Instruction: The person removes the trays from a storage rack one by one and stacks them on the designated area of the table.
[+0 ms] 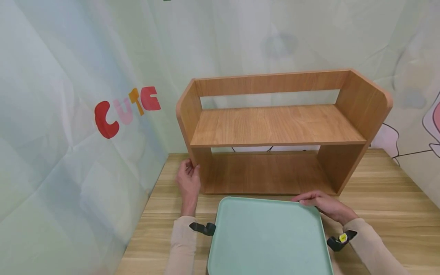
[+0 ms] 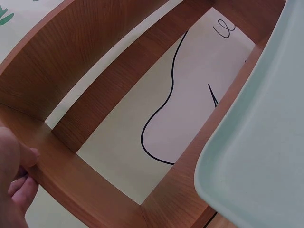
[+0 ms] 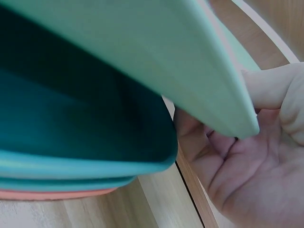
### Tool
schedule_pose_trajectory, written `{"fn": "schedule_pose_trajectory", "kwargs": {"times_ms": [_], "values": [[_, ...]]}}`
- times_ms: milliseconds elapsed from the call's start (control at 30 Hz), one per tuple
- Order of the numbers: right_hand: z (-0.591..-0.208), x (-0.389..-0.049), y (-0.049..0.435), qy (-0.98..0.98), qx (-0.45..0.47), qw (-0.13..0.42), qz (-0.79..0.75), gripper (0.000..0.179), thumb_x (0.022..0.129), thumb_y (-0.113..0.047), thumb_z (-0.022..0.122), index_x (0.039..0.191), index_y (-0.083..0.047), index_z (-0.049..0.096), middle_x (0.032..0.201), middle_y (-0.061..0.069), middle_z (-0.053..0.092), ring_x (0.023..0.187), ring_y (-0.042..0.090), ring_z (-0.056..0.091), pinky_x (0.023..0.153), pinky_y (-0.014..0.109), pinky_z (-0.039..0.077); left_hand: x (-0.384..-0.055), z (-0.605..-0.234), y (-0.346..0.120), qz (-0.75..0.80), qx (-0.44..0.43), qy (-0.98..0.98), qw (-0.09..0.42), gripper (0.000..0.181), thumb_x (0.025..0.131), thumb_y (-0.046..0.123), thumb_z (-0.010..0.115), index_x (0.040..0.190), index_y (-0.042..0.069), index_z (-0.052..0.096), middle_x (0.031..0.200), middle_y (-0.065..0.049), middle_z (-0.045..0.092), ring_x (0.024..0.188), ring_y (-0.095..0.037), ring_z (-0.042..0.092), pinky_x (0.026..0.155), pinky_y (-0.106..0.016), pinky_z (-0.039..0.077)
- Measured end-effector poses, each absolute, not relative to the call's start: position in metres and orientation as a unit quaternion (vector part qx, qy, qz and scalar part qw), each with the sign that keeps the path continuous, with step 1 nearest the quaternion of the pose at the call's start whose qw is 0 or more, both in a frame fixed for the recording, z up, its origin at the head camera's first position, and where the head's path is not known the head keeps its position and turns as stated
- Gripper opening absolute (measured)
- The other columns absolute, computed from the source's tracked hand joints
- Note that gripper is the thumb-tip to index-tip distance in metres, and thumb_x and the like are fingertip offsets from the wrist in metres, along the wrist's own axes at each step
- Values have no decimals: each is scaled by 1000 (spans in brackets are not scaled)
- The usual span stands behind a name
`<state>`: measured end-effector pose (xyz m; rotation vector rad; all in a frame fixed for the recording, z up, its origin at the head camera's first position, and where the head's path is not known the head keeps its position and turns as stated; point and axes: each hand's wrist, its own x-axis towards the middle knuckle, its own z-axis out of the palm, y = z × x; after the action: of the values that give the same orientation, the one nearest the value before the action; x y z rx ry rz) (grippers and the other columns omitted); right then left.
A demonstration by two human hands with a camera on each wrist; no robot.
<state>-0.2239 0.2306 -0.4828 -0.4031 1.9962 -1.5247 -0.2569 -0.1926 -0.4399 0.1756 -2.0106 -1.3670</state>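
A two-tier wooden shelf (image 1: 278, 124) stands on the table. My left hand (image 1: 189, 183) grips the front edge of its left side panel low down, and in the left wrist view the thumb lies on the panel's inner face with the fingers outside. A light green tray (image 1: 269, 236) is in front of the shelf. At its far right corner my right hand (image 1: 324, 206) holds the rim, thumb on top and fingers underneath. The right wrist view shows this tray tilted up over a stack with teal trays (image 3: 156, 167) and an orange tray (image 3: 57, 194) at the bottom.
The wood-grain table (image 1: 388, 198) runs out to both sides of the shelf. A pale printed curtain (image 1: 82, 168) with the letters CUTE hangs along the left side and behind the shelf.
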Motion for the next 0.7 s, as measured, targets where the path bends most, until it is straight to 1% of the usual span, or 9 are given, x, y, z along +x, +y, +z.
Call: {"fn": "schedule_pose_trajectory", "kwargs": {"times_ms": [467, 700], "values": [[-481, -222, 231, 750, -171, 301, -563, 37, 99, -24, 49, 127, -3, 60, 124, 13, 64, 109, 21, 61, 90, 32, 51, -258, -441, -193, -529, 71, -772, 345, 23, 90, 7, 63, 112, 1, 59, 115, -18, 63, 111, -31, 63, 95, -41, 53], [-481, -221, 230, 756, -175, 298, -556, 37, 98, -25, 50, 126, -3, 60, 124, 10, 64, 108, 19, 61, 90, 31, 51, -259, -441, -193, -524, 75, -775, 346, 22, 90, 7, 63, 112, 2, 59, 115, -18, 63, 111, -31, 63, 94, -41, 54]]}}
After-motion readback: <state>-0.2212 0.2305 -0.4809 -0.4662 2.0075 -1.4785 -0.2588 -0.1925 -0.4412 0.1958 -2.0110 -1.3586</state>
